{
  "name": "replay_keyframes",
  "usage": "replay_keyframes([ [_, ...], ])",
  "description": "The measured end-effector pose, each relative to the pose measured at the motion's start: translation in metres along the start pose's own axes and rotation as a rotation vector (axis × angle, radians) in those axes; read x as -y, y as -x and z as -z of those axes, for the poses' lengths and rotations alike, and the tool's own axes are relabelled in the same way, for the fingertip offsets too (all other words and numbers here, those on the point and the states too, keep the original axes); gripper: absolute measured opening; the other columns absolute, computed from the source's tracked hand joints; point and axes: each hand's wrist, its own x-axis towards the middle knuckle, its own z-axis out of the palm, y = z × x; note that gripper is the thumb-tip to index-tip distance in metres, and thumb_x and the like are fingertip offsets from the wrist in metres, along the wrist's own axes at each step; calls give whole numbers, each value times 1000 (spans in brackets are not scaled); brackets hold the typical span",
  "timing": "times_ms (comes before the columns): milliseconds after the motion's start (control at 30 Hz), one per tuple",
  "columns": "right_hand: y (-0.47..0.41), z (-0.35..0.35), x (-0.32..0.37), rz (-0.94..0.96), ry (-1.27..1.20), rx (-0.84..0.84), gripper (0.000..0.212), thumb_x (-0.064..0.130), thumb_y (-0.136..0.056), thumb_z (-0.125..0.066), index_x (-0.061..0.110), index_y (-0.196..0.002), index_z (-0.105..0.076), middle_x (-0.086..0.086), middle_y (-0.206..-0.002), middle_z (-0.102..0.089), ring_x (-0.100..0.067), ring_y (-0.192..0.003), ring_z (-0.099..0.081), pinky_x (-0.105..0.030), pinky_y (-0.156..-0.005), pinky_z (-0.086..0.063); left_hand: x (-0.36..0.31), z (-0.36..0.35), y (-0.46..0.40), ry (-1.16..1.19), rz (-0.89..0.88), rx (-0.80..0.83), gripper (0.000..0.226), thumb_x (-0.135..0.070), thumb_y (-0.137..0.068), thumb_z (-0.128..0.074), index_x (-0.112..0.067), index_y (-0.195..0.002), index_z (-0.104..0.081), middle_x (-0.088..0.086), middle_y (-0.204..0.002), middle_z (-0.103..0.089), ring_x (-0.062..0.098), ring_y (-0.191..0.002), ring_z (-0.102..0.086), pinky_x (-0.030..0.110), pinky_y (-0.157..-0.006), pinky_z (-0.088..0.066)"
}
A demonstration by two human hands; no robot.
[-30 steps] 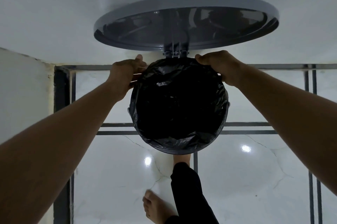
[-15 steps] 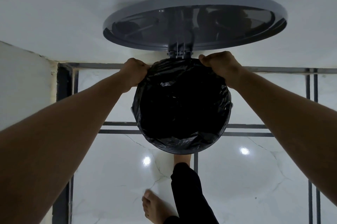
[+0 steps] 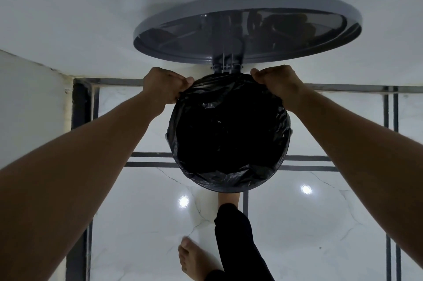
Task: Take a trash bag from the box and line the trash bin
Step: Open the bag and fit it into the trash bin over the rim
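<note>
A glossy white tiled floor (image 3: 297,223) is seen beneath the lidded trash bin (image 3: 229,188). The trash bag (image 3: 229,138) is seated inside, its edge gripped at ten o'clock by the left hand (image 3: 163,85) and at two o'clock by the right hand (image 3: 278,83). The rim-folding step appears underway; next, the far edge likely needs pulling down over the rim.

A glossy white marble floor (image 3: 142,223) with thin grey veins, dark inlaid strips crossing it and two bright light reflections. The bin (image 3: 229,186) stands on it near the back wall, black bag (image 3: 229,138) folded over its rim. One bare foot (image 3: 196,260) rests flat on the floor in front of the bin; the other foot (image 3: 229,199) reaches under the bin's near edge, toes hidden.
</note>
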Motion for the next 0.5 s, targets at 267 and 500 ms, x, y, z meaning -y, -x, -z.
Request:
replay_keyframes([
  [267, -7, -1, 2, -45, 22, 4, 52, 51, -86, -75, 8, -114, -71, -11, -108, -73, -29, -100, -71, -43, -100, -56, -3, -3, -3, -18, 1, 167, 30, -29, -95, -72, -2, -107, -75, 16, -104, -75, 28, -94, -73, 41, -92, -61],
  [500, -8, 0, -1, -35, 10, 12, 51, 52, -83, -76, 9, -111, -73, -12, -107, -75, -29, -97, -73, -44, -99, -57, -2, 13, 5, 103, -100, 253, 26, -28, -76, -88, -13, -95, -82, 12, -99, -79, 26, -87, -72, 40, -88, -59],
])
